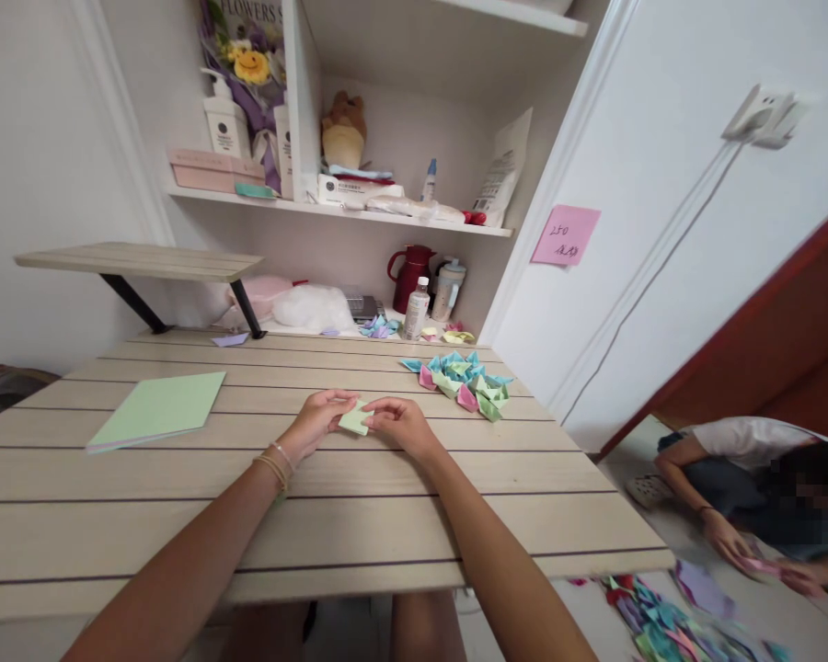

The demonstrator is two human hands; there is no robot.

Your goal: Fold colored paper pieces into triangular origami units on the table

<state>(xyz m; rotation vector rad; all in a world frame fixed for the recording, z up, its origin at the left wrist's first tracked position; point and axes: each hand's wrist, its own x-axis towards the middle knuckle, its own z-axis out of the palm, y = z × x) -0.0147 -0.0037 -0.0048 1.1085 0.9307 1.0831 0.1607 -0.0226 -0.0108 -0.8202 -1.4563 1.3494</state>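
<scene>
Between my two hands is a small folded piece of light green paper (354, 420), held just above the slatted wooden table (359, 524). My left hand (321, 421) pinches its left edge with thumb and fingers. On the other side, my right hand (401, 425) grips the right edge, fingertips pressed on the paper. A stack of light green paper sheets (158, 409) lies to the left on the table. Beyond my right hand sits a cluster of folded paper boats (459, 379) in blue, green and pink.
A raised wooden shelf (142, 260) stands at the table's back left. Along the back are a bottle (416, 311), a dark red jug (410, 278) and a tumbler (448, 290). On the floor at right, a person (738, 496) handles pink paper beside a colourful paper pile (662, 621).
</scene>
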